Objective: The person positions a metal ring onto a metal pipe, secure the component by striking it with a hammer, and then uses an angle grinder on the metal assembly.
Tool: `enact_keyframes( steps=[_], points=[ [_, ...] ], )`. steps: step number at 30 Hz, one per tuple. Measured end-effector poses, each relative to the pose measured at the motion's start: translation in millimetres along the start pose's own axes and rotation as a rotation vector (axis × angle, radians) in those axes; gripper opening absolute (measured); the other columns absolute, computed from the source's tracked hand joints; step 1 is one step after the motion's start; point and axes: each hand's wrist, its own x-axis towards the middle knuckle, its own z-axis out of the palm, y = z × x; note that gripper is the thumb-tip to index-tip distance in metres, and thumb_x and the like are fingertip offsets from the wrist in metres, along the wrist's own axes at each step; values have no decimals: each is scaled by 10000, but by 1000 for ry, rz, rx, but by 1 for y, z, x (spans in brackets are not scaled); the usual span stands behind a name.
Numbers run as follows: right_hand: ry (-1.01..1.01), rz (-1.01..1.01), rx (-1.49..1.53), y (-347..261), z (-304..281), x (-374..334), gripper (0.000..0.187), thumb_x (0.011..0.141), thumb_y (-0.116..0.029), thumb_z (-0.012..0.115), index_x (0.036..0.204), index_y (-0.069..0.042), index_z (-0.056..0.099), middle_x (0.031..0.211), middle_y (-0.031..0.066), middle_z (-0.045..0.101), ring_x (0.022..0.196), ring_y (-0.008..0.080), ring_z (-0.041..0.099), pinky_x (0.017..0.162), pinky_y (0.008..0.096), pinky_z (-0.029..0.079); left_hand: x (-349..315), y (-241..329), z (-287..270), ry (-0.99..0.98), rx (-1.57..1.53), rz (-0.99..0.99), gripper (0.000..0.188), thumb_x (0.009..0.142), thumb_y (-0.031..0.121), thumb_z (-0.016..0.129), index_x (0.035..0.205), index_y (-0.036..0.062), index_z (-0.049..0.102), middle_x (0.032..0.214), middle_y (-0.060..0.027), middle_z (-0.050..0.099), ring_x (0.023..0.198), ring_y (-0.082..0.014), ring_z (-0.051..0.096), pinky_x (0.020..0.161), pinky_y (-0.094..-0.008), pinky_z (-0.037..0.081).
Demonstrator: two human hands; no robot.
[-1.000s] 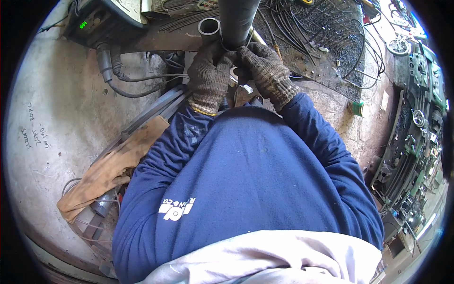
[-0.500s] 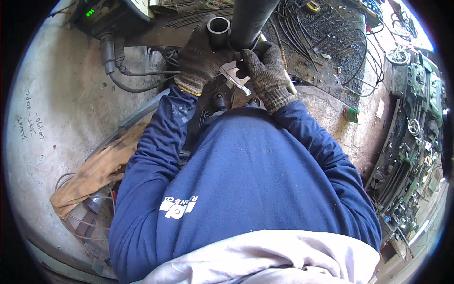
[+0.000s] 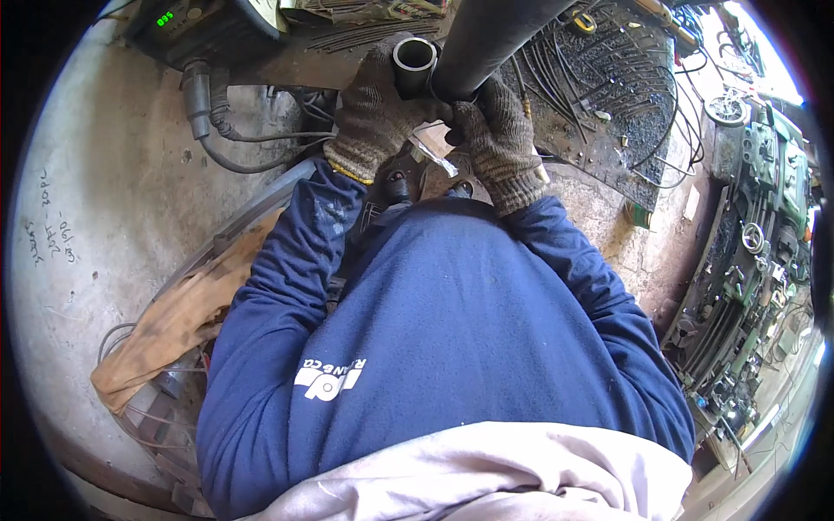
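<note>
Both of my hands wear grey-brown knit work gloves. My left hand (image 3: 369, 113) is wrapped around a short dark pipe piece (image 3: 413, 74), whose bright, open round rim faces up. Right beside it, a thick, long dark pipe (image 3: 495, 43) slants up and to the right out of view. My right hand (image 3: 499, 135) curls around the lower end of this long pipe, its fingertips close to my left hand's. The two pipes meet or nearly touch; their lower ends are hidden by the gloves.
A machine with a green lit display (image 3: 200, 30) and thick cables (image 3: 198, 104) stands at the far left. The dark worktable (image 3: 599, 95) carries several thin rods. A brown cloth (image 3: 165, 313) lies at lower left. Lathe-like green machinery (image 3: 773, 200) runs along the right.
The long pipe has tilted further to the right. The short pipe piece has shifted slightly right and nearer, and both hands have moved a little with them, keeping their grip.
</note>
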Motion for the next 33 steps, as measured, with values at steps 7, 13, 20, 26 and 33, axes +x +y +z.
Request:
enact_keyframes(
  steps=[7, 13, 20, 26, 33],
  points=[
    [-9, 54, -44, -3, 1, -2, 365, 1047, -118, 569, 1391, -9, 516, 1122, 114, 690, 844, 146, 705, 720, 283, 578, 3, -9, 3, 4, 19, 38, 844, 558, 328, 977, 1274, 61, 619, 1161, -139, 688, 1051, -290, 699, 919, -412, 573],
    [-64, 2, -26, -2, -2, 2, 411, 1022, -129, 610, 1406, -28, 502, 1069, 102, 697, 840, 143, 698, 715, 282, 573, 8, -19, -2, -81, 56, 53, 760, 588, 325, 948, 1232, 60, 644, 1113, -138, 710, 1019, -288, 707, 888, -416, 573],
    [-9, -58, -197, -3, 0, 0, 429, 1013, -221, 656, 1385, -55, 519, 1051, 84, 701, 832, 128, 690, 694, 282, 564, 11, -21, -2, -46, 96, 84, 712, 616, 382, 924, 1210, 80, 671, 1093, -147, 717, 1000, -302, 711, 854, -429, 572],
    [32, -85, -353, -1, 0, 5, 389, 1027, -248, 640, 1348, -54, 536, 1008, 80, 698, 811, 127, 687, 679, 295, 567, 9, -12, 0, 55, 164, 82, 690, 636, 442, 905, 1204, 113, 693, 1084, -155, 717, 988, -321, 712, 826, -444, 571],
    [-18, 84, -156, -9, 2, 4, 379, 1029, -177, 620, 1362, -29, 515, 1042, 96, 690, 853, 146, 686, 718, 287, 585, 17, -29, 1, -122, 150, -5, 758, 612, 541, 920, 1231, 169, 693, 1102, -125, 710, 972, -323, 714, 818, -448, 572]
  ],
)
